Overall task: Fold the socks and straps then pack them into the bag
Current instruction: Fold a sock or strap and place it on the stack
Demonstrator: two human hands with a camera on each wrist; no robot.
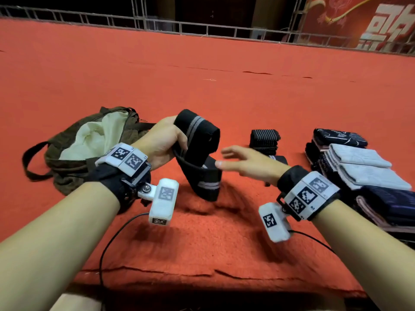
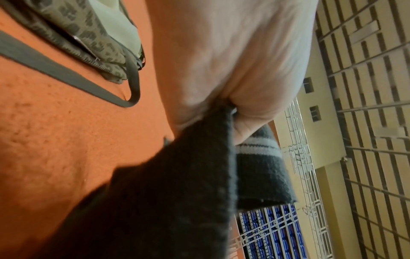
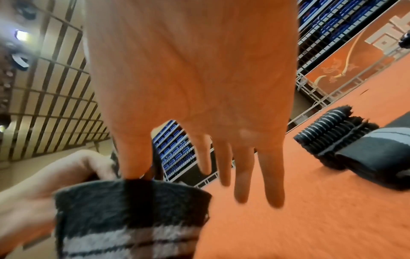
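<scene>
My left hand point(image 1: 167, 142) grips a black strap with grey stripes point(image 1: 197, 153), held folded above the red cloth; its lower end hangs down point(image 2: 168, 201). My right hand point(image 1: 238, 161) is open just right of the strap, fingers spread, the thumb touching the strap's edge point(image 3: 133, 203). The brown bag point(image 1: 74, 153) lies open at the left, its pale lining point(image 1: 96, 135) showing. A folded black ribbed strap point(image 1: 265, 140) and another striped strap point(image 3: 377, 157) lie to the right.
Stacks of folded socks, black and white-grey point(image 1: 357, 167), sit at the right edge. The bag's dark handle loop point(image 1: 31, 162) lies on the red cloth point(image 1: 202, 232). A metal railing point(image 1: 202, 28) runs along the far side. Cables trail from both wrist cameras.
</scene>
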